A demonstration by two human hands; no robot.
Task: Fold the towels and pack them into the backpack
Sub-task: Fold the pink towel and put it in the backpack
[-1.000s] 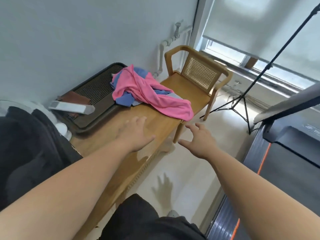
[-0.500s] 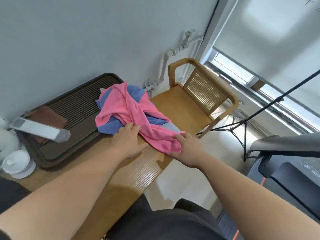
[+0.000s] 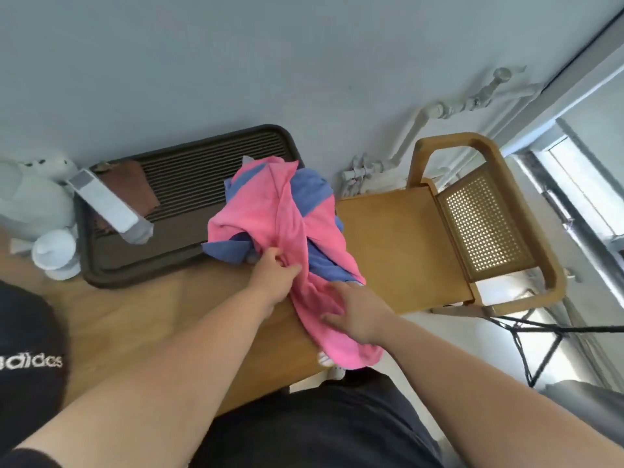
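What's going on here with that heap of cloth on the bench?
A person is sorting a tangled heap of towels on a wooden bench. The left hand pinches the pink towel near its middle, and the right hand lies on its lower end. A blue towel is wound up with it. Nothing is folded yet.
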